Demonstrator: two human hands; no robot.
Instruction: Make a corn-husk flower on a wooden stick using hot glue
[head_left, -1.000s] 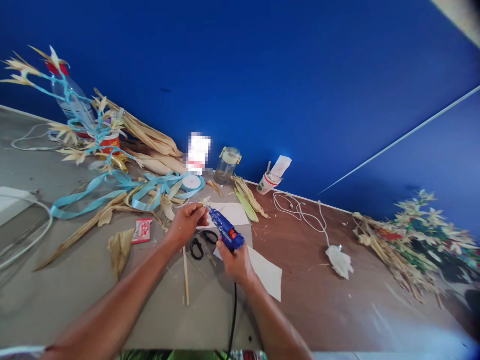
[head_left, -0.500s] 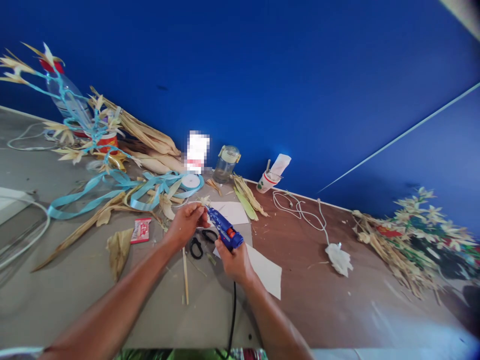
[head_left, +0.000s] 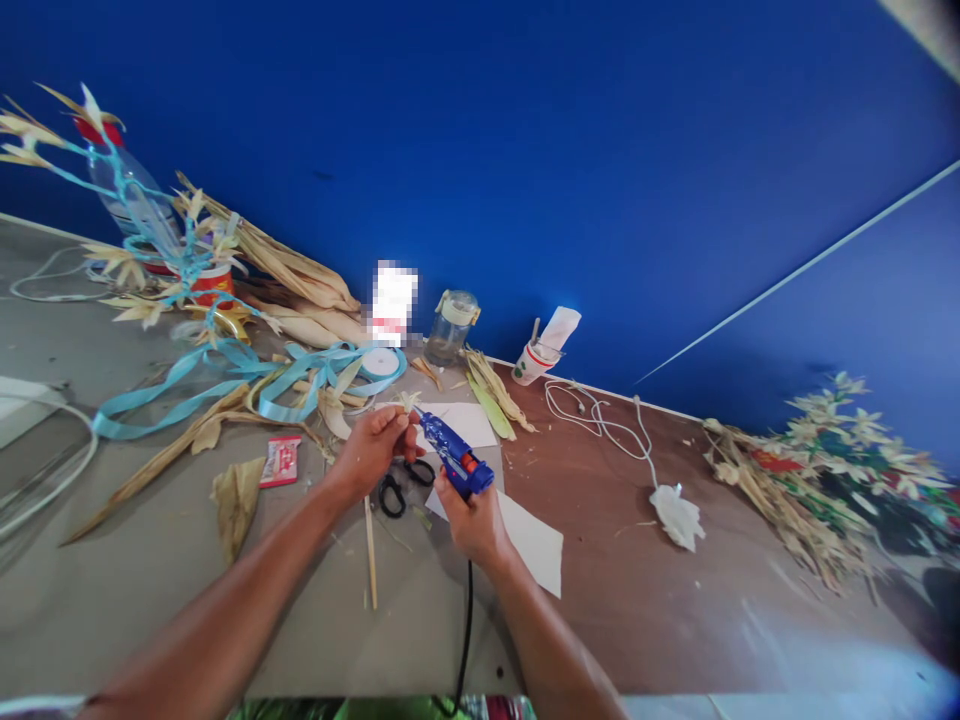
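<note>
Right hand (head_left: 474, 515), centre of frame, grips a blue hot-glue gun (head_left: 450, 445), long axis slanting up-left, nozzle (head_left: 420, 411) near the pale husk flower (head_left: 409, 401) pinched by the left hand (head_left: 371, 440); black-handled scissors (head_left: 391, 497) lie between.

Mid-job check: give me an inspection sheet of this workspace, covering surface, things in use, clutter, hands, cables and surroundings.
Surface: table, grey to the left, brown to the right, with small scraps scattered about.
Things in use: blue glue gun, nozzle close to a small pale flower; contact unclear.
Clutter: black-handled scissors, light blue ribbon, red-and-white packet, wooden stick, dry husks.
Hands: left hand pinches the flower; right hand grips the glue gun.
Cables: black cord runs below the right hand to the near edge; white cable lies loosely looped near the wall.
Surroundings: blue wall behind; other people: nothing seen.
</note>
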